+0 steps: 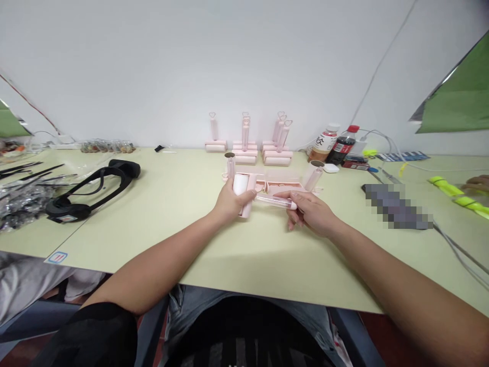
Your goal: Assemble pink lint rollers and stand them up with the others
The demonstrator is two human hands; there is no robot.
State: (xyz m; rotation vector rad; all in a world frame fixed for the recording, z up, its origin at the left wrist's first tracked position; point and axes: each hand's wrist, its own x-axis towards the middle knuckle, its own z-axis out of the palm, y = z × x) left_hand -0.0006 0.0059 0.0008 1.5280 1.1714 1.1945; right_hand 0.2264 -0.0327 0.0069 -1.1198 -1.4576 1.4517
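My left hand (228, 200) grips a pink case with a white roll (240, 184) in it, which looks like a lint roller head. In my right hand (311, 210) is a clear pinkish tube-shaped handle (275, 201) with a whitish end cap. The handle lies nearly level, its far end close to my left thumb; whether it touches the case I cannot tell. Just behind my hands lies an open pink case (282, 187) with small parts inside. Two pink tubes with dark round tops, a left tube (231, 165) and a right tube (314, 176), stand beside it.
Several pink lint rollers (244, 155) with heart-looped handles stand along the wall. Right of them are a milk-tea bottle (324, 145), a cola bottle (344, 146) and a blurred-out dark device (397, 206). Black headgear (95, 196) and bagged parts (26, 204) lie left. Another person's hand (479, 182) shows right.
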